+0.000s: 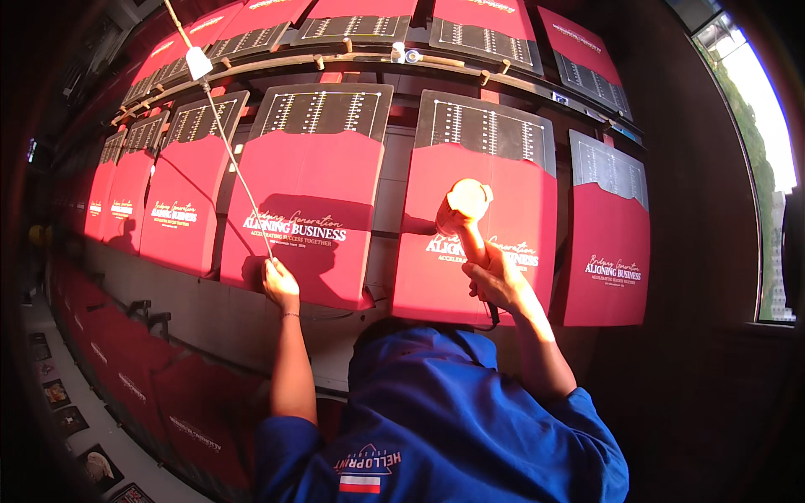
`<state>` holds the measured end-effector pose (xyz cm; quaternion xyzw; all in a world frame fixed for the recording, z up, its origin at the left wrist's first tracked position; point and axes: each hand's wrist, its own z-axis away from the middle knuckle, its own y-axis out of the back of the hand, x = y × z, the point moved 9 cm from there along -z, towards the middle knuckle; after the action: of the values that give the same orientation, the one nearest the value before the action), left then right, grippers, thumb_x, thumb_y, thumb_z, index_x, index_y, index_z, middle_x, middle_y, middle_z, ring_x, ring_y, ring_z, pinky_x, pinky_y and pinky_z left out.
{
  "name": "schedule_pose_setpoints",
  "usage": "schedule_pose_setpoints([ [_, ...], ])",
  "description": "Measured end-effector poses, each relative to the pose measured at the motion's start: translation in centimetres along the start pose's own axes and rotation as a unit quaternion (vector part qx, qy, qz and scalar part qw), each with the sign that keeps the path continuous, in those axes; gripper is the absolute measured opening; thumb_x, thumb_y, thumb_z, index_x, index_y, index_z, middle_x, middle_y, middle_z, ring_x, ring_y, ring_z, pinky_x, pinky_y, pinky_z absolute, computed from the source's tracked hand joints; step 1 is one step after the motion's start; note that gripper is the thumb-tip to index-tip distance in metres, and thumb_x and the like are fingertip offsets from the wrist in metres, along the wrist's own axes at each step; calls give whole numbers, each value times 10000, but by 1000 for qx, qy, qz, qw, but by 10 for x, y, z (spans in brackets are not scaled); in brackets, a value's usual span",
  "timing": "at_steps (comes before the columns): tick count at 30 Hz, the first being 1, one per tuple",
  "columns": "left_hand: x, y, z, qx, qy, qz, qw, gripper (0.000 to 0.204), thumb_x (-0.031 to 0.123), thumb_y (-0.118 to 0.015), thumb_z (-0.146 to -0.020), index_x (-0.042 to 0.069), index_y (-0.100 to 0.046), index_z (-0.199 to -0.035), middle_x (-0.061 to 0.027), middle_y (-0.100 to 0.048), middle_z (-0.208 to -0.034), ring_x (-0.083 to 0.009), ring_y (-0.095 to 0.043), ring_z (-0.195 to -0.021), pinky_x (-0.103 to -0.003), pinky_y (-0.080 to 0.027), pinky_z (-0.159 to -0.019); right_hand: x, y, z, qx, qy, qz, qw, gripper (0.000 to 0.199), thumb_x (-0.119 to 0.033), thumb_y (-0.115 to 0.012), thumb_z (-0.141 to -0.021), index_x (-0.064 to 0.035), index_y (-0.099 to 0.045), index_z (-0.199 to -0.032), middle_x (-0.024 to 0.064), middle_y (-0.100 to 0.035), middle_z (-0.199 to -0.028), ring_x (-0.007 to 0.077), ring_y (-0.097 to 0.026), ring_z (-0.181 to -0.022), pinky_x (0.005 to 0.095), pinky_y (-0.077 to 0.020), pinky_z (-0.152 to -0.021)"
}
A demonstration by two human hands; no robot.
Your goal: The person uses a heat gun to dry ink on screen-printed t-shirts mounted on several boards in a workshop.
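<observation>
My left hand (281,283) is closed around the lower end of a thin pull cord (225,138). The cord runs taut up to the far left, with a white block (198,64) on it. In my right hand (501,281) is the handle of a hair dryer (465,204), its rounded head brightly lit and yellowish. It is held in front of a red shirt (528,197) with white lettering, pulled over a dark board (490,126) with ruled white marks. Left of it, another printed red shirt (310,180) on a board lies behind my left hand, shadowed in part.
More red shirts on boards stand in a row, such as the right one (610,243) and the left one (183,197). A rail (352,59) with pegs runs behind them, before a second row. Red shirts (134,369) line the lower left. A bright window (755,168) is at right.
</observation>
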<state>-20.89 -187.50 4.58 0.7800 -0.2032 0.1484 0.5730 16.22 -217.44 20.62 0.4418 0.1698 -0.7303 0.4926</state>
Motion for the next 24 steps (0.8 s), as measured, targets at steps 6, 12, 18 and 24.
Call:
schedule_pose_setpoints([
  [6,43,22,7,14,-33,-13,999,223,215,-488,-932,5,-533,-870,-166,-570,-855,-380,-577,-823,-474,-468,-686,0,-16,8,-5,-33,-17,999,218,-180,-619,-885,-17,-531,-999,27,-551,-691,99,-554,-560,239,-466,-513],
  [12,45,25,6,29,-36,-3,999,240,219,-493,-929,1,-502,-830,-175,-558,-835,-389,-571,-800,-482,-459,-662,0,-21,10,17,-17,-23,999,197,-168,-609,-896,-19,-538,-1004,16,-543,-688,89,-539,-559,237,-468,-516],
  [18,34,18,6,13,-38,-4,999,271,257,-491,-924,-6,-543,-884,-175,-581,-888,-399,-580,-827,-489,-460,-682,4,-6,13,21,-30,-33,999,204,-162,-602,-898,-13,-539,-1023,15,-536,-672,85,-534,-551,236,-464,-504],
  [24,43,24,7,20,-54,16,998,244,237,-497,-915,1,-549,-880,-161,-580,-864,-378,-580,-835,-470,-462,-697,14,12,25,65,-33,-27,997,198,-154,-615,-885,-16,-540,-1006,10,-532,-667,83,-528,-535,229,-434,-477],
])
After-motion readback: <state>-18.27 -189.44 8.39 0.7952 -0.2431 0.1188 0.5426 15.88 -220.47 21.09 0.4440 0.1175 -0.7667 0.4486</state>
